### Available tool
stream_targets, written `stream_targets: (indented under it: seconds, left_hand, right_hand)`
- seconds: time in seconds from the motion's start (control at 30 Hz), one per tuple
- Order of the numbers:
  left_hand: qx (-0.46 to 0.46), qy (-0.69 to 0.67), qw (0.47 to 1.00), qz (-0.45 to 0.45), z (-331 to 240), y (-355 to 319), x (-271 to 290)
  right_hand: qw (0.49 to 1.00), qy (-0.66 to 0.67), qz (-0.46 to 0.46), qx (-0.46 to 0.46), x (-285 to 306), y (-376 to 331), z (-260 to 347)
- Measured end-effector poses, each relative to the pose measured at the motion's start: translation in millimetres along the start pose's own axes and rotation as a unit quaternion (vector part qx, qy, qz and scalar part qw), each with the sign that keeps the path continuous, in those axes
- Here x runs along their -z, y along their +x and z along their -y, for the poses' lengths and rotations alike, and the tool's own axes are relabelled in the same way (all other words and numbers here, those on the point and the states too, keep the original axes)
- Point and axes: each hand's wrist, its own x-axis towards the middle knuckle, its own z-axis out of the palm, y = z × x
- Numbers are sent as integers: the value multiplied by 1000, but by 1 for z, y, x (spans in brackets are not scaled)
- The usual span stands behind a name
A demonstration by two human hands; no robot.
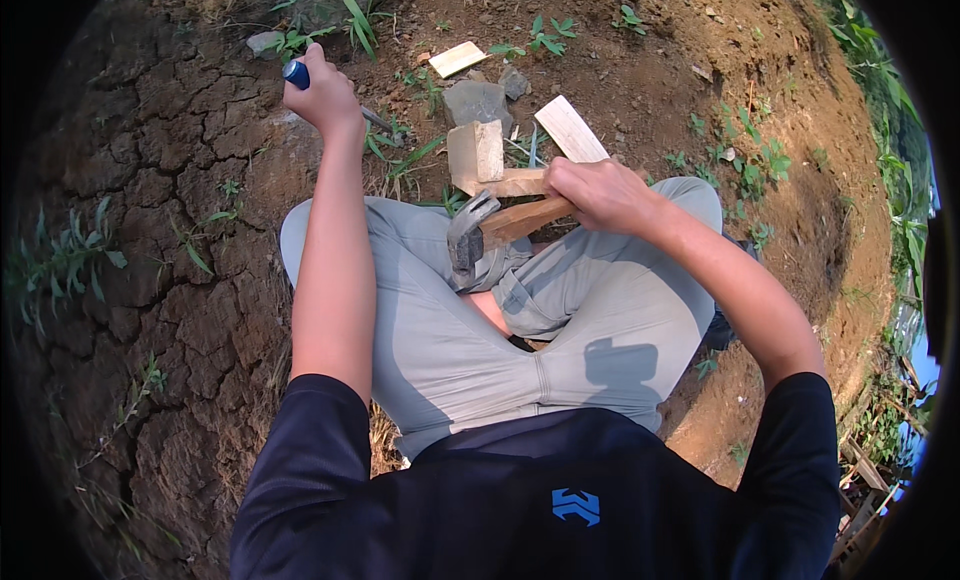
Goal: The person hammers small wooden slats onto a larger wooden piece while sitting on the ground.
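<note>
My left hand (325, 95) is out over the soil at the far left, its fingers wrapped round a blue-handled tool (296, 75). A thin metal shaft shows on the other side of the wrist; the tip is hard to make out. In my right hand (605, 193) is the wooden handle of a claw hammer (527, 221), its grey metal head hanging above my crossed legs. Just beyond the hammer lies a joined wooden piece (515, 183) with an upright block (488, 150) at its left end. The right hand covers its other end, and I cannot tell whether they touch.
A flat pale board (572, 130) lies beyond my right hand, and a smaller wood offcut (458, 60) farther off. Grey stones (476, 104) sit between them. Cracked dry soil (170, 270) spreads at left, with weeds (765, 170) growing on the bank at right.
</note>
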Motion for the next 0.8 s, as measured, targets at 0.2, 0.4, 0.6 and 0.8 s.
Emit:
stream_targets:
  seconds: [0.2,0.4,0.6,0.8]
  left_hand:
    - [13,-1,1000,0,2,-3,-1]
    - [-1,7,1000,14,6,-2,-1]
    - [53,17,993,103,0,-24,-13]
    - [70,12,964,256,5,-59,-23]
  right_hand:
    - [996,-74,-33,48,-9,-1,-5]
    - [982,-173,-31,72,-29,0,0]
    - [986,-161,-32,12,-51,-7,22]
    - [986,-161,-38,-8,-60,-14,36]
